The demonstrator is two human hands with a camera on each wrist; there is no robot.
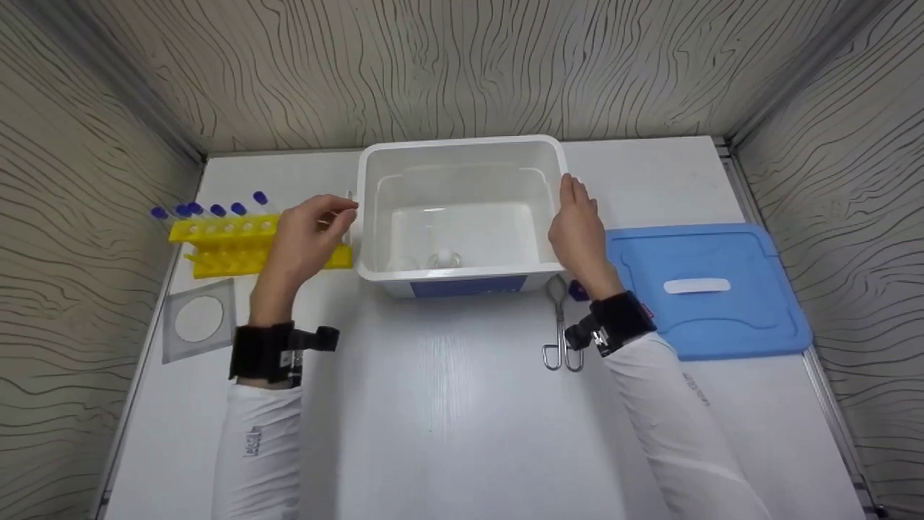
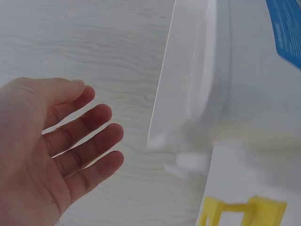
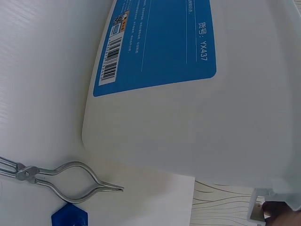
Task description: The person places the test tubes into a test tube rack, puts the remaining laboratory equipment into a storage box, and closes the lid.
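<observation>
A white plastic bin (image 1: pixel 462 155) stands mid-table, with a blue label (image 3: pixel 155 47) on its front wall. My left hand (image 1: pixel 310 235) hovers just left of the bin, fingers (image 2: pixel 84 141) straight and spread, holding nothing; the bin's wall (image 2: pixel 197 84) is a short gap away. My right hand (image 1: pixel 577 227) lies against the bin's right wall with its fingers extended, and a fingertip (image 3: pixel 277 209) shows under the rim. A small clear object (image 1: pixel 444 256) lies on the bin's floor.
A yellow rack (image 1: pixel 231 242) of several blue-capped tubes stands left of the bin, behind my left hand. A grey square with a white disc (image 1: pixel 198 318) lies front left. Metal tongs (image 1: pixel 559 325) and a small blue cap (image 3: pixel 69 216) lie by my right wrist. A blue lid (image 1: pixel 707 289) lies to the right.
</observation>
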